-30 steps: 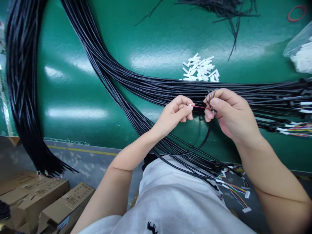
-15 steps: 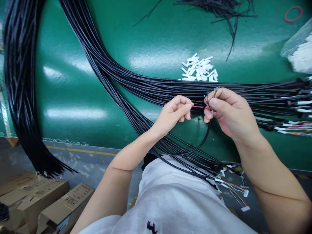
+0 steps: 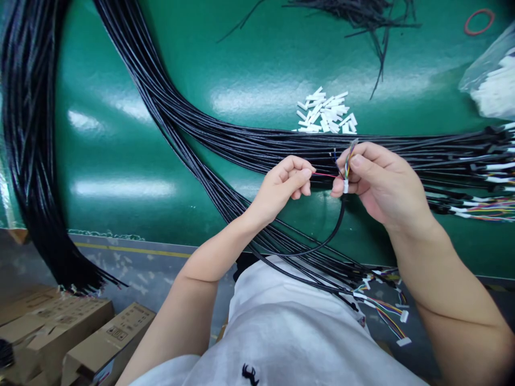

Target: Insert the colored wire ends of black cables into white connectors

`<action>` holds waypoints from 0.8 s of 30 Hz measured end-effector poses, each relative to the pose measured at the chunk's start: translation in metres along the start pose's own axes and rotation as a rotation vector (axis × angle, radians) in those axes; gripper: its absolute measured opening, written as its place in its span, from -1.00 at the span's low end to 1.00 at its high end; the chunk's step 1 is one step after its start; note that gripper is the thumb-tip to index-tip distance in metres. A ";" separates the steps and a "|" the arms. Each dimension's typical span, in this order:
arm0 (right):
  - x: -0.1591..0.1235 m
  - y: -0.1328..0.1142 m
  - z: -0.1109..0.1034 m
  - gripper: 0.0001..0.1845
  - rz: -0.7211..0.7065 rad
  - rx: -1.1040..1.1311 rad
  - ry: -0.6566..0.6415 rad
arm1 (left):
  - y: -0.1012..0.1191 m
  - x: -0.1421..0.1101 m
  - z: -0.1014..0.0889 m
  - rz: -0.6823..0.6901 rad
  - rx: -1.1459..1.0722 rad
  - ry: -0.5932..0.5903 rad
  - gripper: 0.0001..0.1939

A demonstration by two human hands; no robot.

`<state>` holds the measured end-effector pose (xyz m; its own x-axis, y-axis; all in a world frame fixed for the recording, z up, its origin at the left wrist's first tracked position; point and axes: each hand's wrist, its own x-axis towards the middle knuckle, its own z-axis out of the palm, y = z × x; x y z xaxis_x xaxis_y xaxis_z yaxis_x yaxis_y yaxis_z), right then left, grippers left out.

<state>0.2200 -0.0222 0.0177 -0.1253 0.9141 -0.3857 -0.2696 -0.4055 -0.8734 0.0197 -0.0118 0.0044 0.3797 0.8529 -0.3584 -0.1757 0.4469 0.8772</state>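
Observation:
Between the fingertips of my left hand (image 3: pixel 286 182) is the end of a thin red wire (image 3: pixel 325 174), pulled out sideways from a cable end. My right hand (image 3: pixel 380 179) is closed on the other coloured wires (image 3: pixel 349 161) of that cable, which stand upward from a short white sleeve (image 3: pixel 346 186). Below the sleeve the black cable (image 3: pixel 338 228) curves down and left toward my lap. Dark thin wires stick up beside my right fingertips. Behind both hands runs a thick bundle of black cables (image 3: pixel 241 139) across the green table (image 3: pixel 120 145).
White tube pieces (image 3: pixel 325 112) lie in a pile beyond the bundle. Black strips (image 3: pixel 354 13), a red ring (image 3: pixel 479 22) and a bag of white pieces (image 3: pixel 499 86) lie farther back. Another cable bundle (image 3: pixel 30 134) hangs over the left edge, near cardboard boxes (image 3: pixel 108 338). White connectors (image 3: pixel 404 341) hang by my lap.
The cable end in my right hand has turned, so the white sleeve and the upright coloured wires show more plainly. My left hand keeps its pinch on the red wire, and the view has shifted slightly.

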 end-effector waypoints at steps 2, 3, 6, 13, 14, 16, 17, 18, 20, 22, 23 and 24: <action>0.000 -0.001 0.000 -0.63 0.010 0.015 0.001 | 0.000 0.000 0.000 -0.001 0.001 0.005 -0.58; 0.000 -0.001 0.001 -0.63 0.014 0.018 0.000 | 0.000 0.000 0.000 -0.001 0.002 0.007 -0.58; 0.000 -0.001 0.001 -0.66 0.007 0.021 -0.003 | 0.000 -0.001 -0.001 -0.001 0.005 0.010 -0.58; -0.003 0.001 -0.001 -0.78 -0.129 -0.222 0.001 | 0.000 -0.002 0.000 -0.002 0.024 0.008 -0.59; -0.003 0.000 -0.002 -0.81 -0.121 -0.226 0.018 | 0.000 -0.002 0.000 0.000 0.025 0.009 -0.59; -0.003 -0.002 -0.002 -0.82 -0.079 -0.184 0.047 | 0.000 -0.002 0.000 0.006 0.025 0.012 -0.61; -0.003 -0.003 -0.003 -0.82 -0.055 -0.153 0.054 | 0.000 -0.001 0.000 0.010 0.022 0.011 -0.62; -0.002 -0.004 -0.003 -0.82 -0.032 -0.125 0.059 | 0.000 -0.001 0.000 0.015 0.017 0.008 -0.62; -0.001 -0.005 -0.004 -0.82 -0.004 -0.096 0.067 | 0.000 -0.001 -0.001 0.021 0.010 0.004 -0.63; 0.001 -0.004 -0.005 -0.84 -0.004 -0.092 0.073 | 0.000 -0.001 -0.001 0.018 0.007 0.006 -0.62; 0.001 -0.004 -0.005 -0.86 -0.007 -0.096 0.078 | 0.000 -0.001 -0.001 0.015 0.007 0.010 -0.61; 0.001 -0.003 -0.006 -0.88 -0.010 -0.105 0.082 | 0.000 -0.001 -0.001 0.013 0.008 0.015 -0.60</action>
<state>0.2260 -0.0196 0.0183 -0.0438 0.9172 -0.3959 -0.1688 -0.3974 -0.9020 0.0184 -0.0124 0.0049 0.3640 0.8625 -0.3515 -0.1735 0.4336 0.8843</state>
